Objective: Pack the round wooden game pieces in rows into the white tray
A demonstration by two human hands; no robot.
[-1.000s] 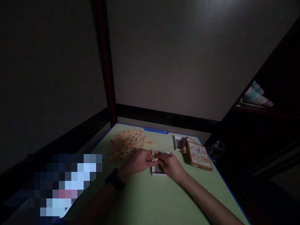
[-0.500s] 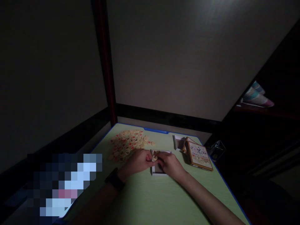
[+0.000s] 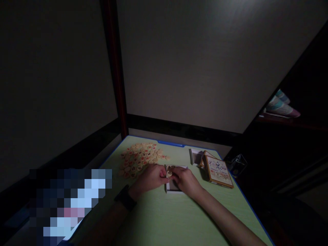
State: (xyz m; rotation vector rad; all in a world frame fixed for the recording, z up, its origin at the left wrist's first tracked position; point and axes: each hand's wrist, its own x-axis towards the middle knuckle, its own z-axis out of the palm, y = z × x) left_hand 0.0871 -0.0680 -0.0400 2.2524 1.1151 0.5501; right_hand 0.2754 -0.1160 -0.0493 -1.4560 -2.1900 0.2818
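Over a small white open box point(image 3: 174, 186), both of my hands meet at its far left corner. A round wooden Chinese chess piece point(image 3: 169, 173) with a dark character faces up between my fingertips, with part of another behind it. My left hand point(image 3: 152, 177), with a dark band on its wrist, is closed against the piece's left side. From the right, my right hand point(image 3: 188, 180) pinches at the same piece, its fingers bent over the box. Left of the box lies a loose heap of Chinese chess pieces point(image 3: 139, 158), some marked red, some black.
On the right of the green table point(image 3: 164, 218) lie a patterned box lid point(image 3: 219, 171) and, behind it, a second white tray point(image 3: 196, 156). A dark clear-sided container point(image 3: 238, 165) stands beyond the right edge. A pale wall panel point(image 3: 179, 68) rises behind the table.
My hands keep almost the same pose at the box corner, with only a slight shift of the fingers. The heap and the boxes stay where they were.
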